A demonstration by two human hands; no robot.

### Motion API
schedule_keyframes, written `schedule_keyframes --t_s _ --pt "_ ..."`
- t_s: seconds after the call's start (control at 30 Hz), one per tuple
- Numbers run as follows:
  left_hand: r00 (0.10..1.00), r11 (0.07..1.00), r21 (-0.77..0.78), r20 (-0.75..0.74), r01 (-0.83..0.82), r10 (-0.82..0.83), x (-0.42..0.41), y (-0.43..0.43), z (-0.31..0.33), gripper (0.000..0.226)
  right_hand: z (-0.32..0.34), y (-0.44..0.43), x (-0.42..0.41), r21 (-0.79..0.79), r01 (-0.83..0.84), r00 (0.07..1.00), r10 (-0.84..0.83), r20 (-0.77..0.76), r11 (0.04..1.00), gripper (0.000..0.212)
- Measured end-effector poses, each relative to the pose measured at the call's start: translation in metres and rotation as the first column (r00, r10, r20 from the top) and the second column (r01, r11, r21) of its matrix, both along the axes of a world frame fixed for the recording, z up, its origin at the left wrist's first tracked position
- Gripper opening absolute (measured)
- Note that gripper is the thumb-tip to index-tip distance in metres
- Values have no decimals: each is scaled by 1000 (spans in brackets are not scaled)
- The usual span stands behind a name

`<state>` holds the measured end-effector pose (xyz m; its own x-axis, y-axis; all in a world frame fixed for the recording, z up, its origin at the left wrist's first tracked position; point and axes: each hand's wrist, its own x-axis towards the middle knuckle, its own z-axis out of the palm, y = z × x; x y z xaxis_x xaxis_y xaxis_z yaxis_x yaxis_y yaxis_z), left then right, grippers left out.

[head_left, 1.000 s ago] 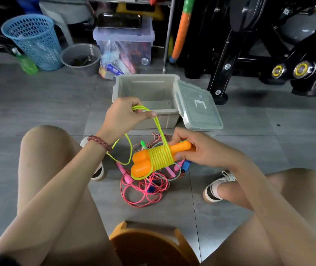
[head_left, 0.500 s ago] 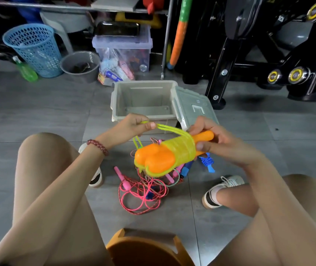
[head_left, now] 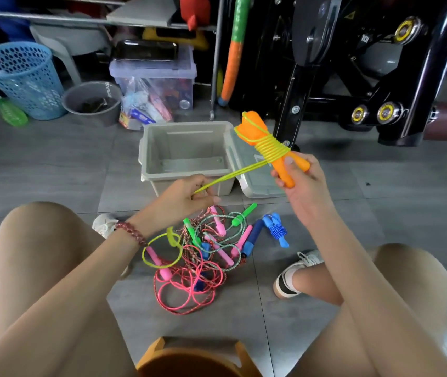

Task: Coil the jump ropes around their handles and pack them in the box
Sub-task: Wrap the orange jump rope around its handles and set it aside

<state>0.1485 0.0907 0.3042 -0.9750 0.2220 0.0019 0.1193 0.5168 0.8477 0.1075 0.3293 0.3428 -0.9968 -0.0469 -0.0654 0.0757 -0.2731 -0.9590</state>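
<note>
Gripping orange handles [head_left: 276,156] in right hand [head_left: 297,180], left hand [head_left: 181,197] pinching taut yellow rope [head_left: 233,174]

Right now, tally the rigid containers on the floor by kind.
Blue mesh basket: 1
Dark grey bucket: 1
Clear lidded tub: 1
Open grey box: 1
Green bottle: 1
Total: 5

Grey tiled floor [head_left: 53,164]; cluttered shelving [head_left: 140,21]
</note>
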Motion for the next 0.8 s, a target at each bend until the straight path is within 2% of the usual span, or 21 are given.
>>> schedule_keyframes --t_s 0.07,0.2,0.27,0.4,0.47,0.53,0.6,0.67,0.8 --pt "1000 1000 -11 -16 1 -1 5 8 4 7 -5 -3 0 138 67 997 -61 -49 988 9" --pt "998 983 -178 -54 34 -45 16 18 13 28 -15 -7 -1 330 159 986 -135 -92 931 13" --pt "995 982 -185 -78 45 -60 21 21 18 32 -17 -9 -2 380 177 982 -136 -133 908 13" --pt "987 969 -248 -154 8 -48 27 26 25 31 -20 -13 -2 547 241 954 -93 -284 802 12" --pt "966 922 -384 -251 -48 -54 29 26 27 28 -21 -13 -2 600 240 947 -48 -318 763 11" --pt "893 862 -485 -439 -147 -95 31 26 26 27 -22 -13 0 680 237 938 20 -347 694 11" --pt "804 855 -475 -581 -210 -125 33 27 27 31 -21 -15 4 757 177 941 117 -317 629 8" --pt "733 880 -417 -669 -229 -126 33 27 28 30 -17 -20 7 815 66 951 212 -226 575 7" --pt "667 884 -362 -741 -296 -80 33 20 33 30 -8 -23 12 941 -37 884 450 -126 337 11"
